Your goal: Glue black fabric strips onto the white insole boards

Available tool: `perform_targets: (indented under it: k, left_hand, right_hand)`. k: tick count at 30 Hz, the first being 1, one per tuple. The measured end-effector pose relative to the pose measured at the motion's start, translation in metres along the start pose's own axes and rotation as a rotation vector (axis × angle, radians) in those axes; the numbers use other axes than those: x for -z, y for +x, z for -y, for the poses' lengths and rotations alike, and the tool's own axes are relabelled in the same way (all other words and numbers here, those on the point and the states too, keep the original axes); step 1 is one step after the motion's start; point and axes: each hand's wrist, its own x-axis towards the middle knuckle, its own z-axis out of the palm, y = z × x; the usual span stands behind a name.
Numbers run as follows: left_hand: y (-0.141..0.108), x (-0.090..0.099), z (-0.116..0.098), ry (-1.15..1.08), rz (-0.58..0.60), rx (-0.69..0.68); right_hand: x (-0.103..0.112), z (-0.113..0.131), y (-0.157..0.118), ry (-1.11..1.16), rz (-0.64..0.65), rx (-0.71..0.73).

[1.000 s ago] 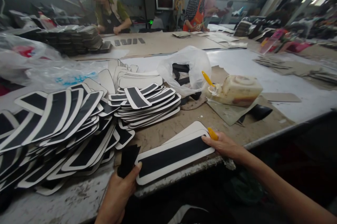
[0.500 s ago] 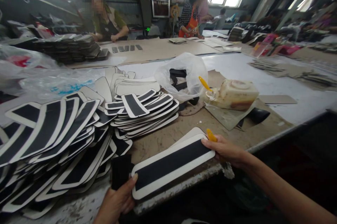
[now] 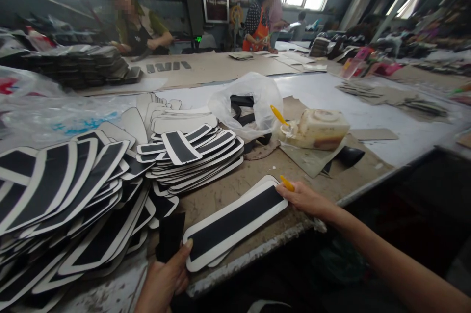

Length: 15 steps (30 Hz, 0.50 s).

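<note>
A white-edged panel with a black strip is held at both ends above the table's front edge, over another pale panel. My left hand pinches its lower left corner, thumb on top. At the upper right end, my right hand grips the panel, and a yellow handle sticks out between its fingers. Beside my left hand lies a black piece. Similar panels are heaped in a large pile at the left and a smaller stack behind.
A stained plastic container with a yellow-handled tool stands behind my right hand. Next to it is a clear bag with black pieces. Across the table a person works; two more people stand farther back.
The held panel has shifted slightly left and now lies more over the pale panel beneath. My right hand has moved left with it. The whole view has shifted a little.
</note>
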Motion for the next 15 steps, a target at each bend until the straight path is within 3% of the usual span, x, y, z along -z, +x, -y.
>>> perform_targets:
  k: [8,15]
  left_hand:
    - [-0.002,-0.001,0.000,-0.017,-0.035,-0.007]
    - [-0.002,-0.001,0.002,-0.030,-0.029,-0.031]
  right_hand:
    - [-0.018,-0.011,-0.002,-0.137,-0.137,-0.092]
    - [-0.021,-0.013,-0.001,-0.178,-0.137,-0.081]
